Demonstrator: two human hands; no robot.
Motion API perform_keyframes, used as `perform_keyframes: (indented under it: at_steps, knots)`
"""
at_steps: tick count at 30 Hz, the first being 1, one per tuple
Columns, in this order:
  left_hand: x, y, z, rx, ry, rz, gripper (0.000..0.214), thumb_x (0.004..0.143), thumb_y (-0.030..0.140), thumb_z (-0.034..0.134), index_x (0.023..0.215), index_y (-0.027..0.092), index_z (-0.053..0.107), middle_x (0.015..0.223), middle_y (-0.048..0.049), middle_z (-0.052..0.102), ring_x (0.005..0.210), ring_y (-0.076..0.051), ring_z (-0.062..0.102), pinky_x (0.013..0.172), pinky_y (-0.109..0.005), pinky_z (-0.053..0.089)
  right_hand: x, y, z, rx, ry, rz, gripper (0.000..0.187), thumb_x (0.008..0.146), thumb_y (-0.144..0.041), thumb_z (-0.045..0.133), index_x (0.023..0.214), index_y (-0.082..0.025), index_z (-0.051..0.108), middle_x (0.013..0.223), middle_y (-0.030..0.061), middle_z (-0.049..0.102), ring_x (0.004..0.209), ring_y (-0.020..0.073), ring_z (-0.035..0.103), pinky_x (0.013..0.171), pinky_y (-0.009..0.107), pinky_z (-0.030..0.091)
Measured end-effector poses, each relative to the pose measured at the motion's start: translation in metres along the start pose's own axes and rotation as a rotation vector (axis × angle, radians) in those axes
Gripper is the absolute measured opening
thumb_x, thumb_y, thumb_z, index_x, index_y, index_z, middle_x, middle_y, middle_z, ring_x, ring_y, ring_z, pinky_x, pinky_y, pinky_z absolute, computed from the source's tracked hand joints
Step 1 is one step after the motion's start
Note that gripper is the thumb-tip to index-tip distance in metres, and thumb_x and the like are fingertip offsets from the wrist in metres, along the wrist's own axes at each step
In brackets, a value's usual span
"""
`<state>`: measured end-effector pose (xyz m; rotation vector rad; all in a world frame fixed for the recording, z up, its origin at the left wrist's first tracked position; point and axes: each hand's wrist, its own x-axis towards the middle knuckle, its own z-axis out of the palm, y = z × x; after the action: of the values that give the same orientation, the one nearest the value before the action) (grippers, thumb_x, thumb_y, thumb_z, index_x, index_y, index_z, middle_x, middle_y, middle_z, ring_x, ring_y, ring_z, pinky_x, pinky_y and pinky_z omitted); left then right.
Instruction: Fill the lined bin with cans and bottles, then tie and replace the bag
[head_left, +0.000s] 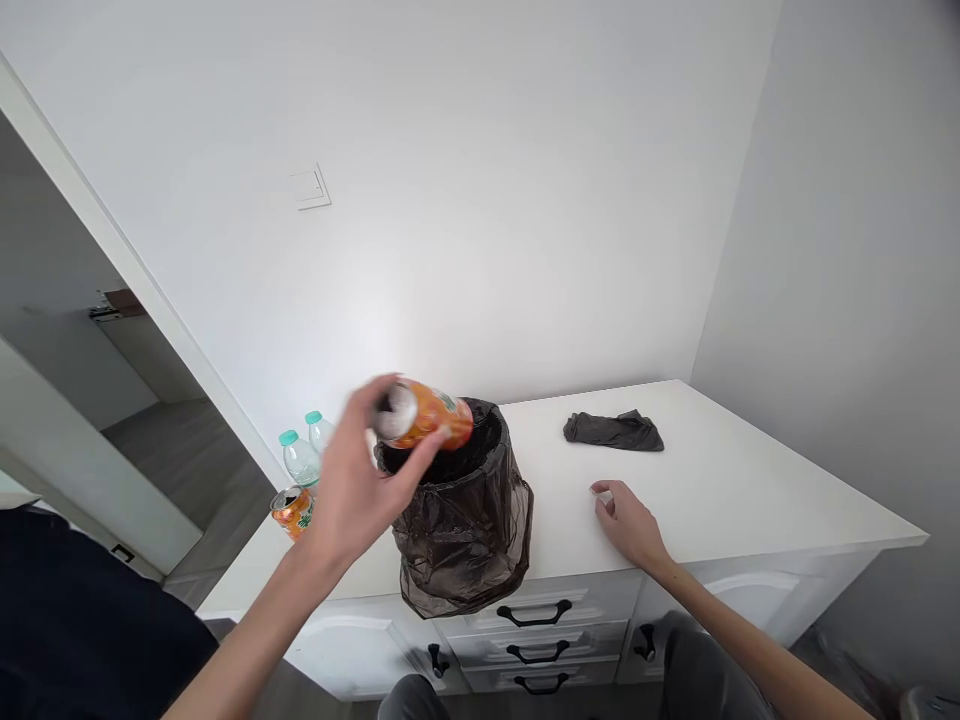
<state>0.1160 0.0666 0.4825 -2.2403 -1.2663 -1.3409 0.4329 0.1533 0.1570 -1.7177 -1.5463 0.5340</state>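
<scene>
My left hand [367, 480] grips an orange drink can [431, 415], tilted on its side, its opened top facing left. The can is over the mouth of a bin [465, 520] lined with a thin black plastic bag, whose edge is folded down around the outside. To the right of the bin, my right hand [628, 520] rests on the white countertop [559, 500] with its fingers loosely curled; I see nothing in it. A second orange can [292, 510] stands upright left of the bin, partly behind my left forearm.
Two clear bottles with teal caps, one nearer [301, 462] and one farther [318, 430], stand behind the second can. A folded black plastic bag [613, 431] lies at the back right. White drawers [540, 640] with black handles are below the counter. A doorway opens at left.
</scene>
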Motion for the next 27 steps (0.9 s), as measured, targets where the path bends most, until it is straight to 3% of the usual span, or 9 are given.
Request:
perform_keyframes:
  at_steps: [3, 5, 9, 13, 16, 22, 25, 27]
  knots:
    - [-0.005, -0.026, 0.015, -0.015, -0.280, -0.110, 0.074, 0.094, 0.058, 0.062, 0.158, 0.031, 0.035, 0.151, -0.0115, 0.056, 0.138, -0.032, 0.057, 0.100, -0.043, 0.058, 0.001, -0.001, 0.000, -0.020, -0.004, -0.004, 0.030, 0.092, -0.035, 0.040, 0.110, -0.023, 0.059, 0.099, 0.0053, 0.069, 0.077, 0.0200, 0.065, 0.073, 0.035, 0.047]
    - [-0.006, -0.045, 0.015, -0.003, -0.306, -0.182, 0.069, 0.098, 0.059, 0.055, 0.158, 0.032, 0.037, 0.158, -0.0101, 0.052, 0.143, -0.034, 0.051, 0.093, -0.041, 0.061, 0.002, -0.003, -0.003, 0.000, -0.006, -0.001, 0.029, 0.090, -0.036, 0.041, 0.108, -0.023, 0.060, 0.094, 0.0042, 0.069, 0.076, 0.0200, 0.065, 0.074, 0.034, 0.047]
    - [-0.002, -0.076, 0.012, -0.029, -0.343, -0.328, 0.054, 0.100, 0.063, 0.047, 0.145, 0.035, 0.058, 0.157, -0.0029, 0.054, 0.146, -0.033, 0.049, 0.086, -0.036, 0.063, 0.004, -0.014, -0.011, 0.014, -0.016, 0.038, 0.027, 0.087, -0.036, 0.043, 0.101, -0.024, 0.063, 0.087, 0.0028, 0.070, 0.071, 0.0202, 0.065, 0.071, 0.033, 0.047]
    - [0.009, -0.106, 0.026, -0.122, -0.572, -0.429, 0.056, 0.096, 0.069, 0.047, 0.135, 0.035, 0.068, 0.157, -0.0004, 0.055, 0.145, -0.031, 0.051, 0.105, -0.040, 0.057, 0.007, -0.016, -0.013, 0.084, -0.040, 0.059, 0.027, 0.088, -0.041, 0.044, 0.098, -0.026, 0.064, 0.080, 0.0022, 0.070, 0.070, 0.0214, 0.065, 0.069, 0.033, 0.047]
    - [0.020, -0.127, 0.040, -0.174, -0.686, -0.484, 0.056, 0.095, 0.068, 0.049, 0.139, 0.037, 0.065, 0.157, 0.0000, 0.055, 0.143, -0.030, 0.053, 0.114, -0.043, 0.049, 0.010, -0.005, -0.006, 0.124, -0.057, 0.082, 0.029, 0.091, -0.046, 0.044, 0.098, -0.026, 0.064, 0.077, 0.0022, 0.069, 0.067, 0.0215, 0.064, 0.066, 0.033, 0.047]
    - [0.026, -0.140, 0.055, -0.414, -0.693, -0.745, 0.067, 0.090, 0.062, 0.064, 0.152, 0.046, 0.047, 0.151, -0.0019, 0.061, 0.138, -0.033, 0.058, 0.104, -0.046, 0.057, 0.007, 0.017, 0.009, 0.118, -0.063, 0.099, 0.032, 0.094, -0.050, 0.045, 0.101, -0.026, 0.064, 0.074, 0.0005, 0.067, 0.061, 0.0199, 0.060, 0.064, 0.031, 0.047]
    - [0.018, -0.136, 0.066, -0.585, -0.660, -0.876, 0.061, 0.095, 0.065, 0.054, 0.151, 0.042, 0.050, 0.152, -0.0021, 0.061, 0.138, -0.030, 0.059, 0.112, -0.047, 0.050, 0.004, 0.019, 0.009, 0.127, -0.043, 0.062, 0.031, 0.095, -0.048, 0.045, 0.101, -0.025, 0.066, 0.076, 0.0019, 0.067, 0.062, 0.0201, 0.060, 0.064, 0.031, 0.047]
    - [0.009, -0.136, 0.072, -0.640, -0.572, -0.903, 0.061, 0.096, 0.068, 0.050, 0.147, 0.036, 0.056, 0.151, -0.0042, 0.061, 0.141, -0.031, 0.056, 0.117, -0.048, 0.045, 0.003, 0.019, 0.008, 0.135, -0.026, 0.038, 0.031, 0.093, -0.047, 0.046, 0.100, -0.024, 0.067, 0.075, 0.0028, 0.067, 0.063, 0.0206, 0.060, 0.063, 0.031, 0.047]
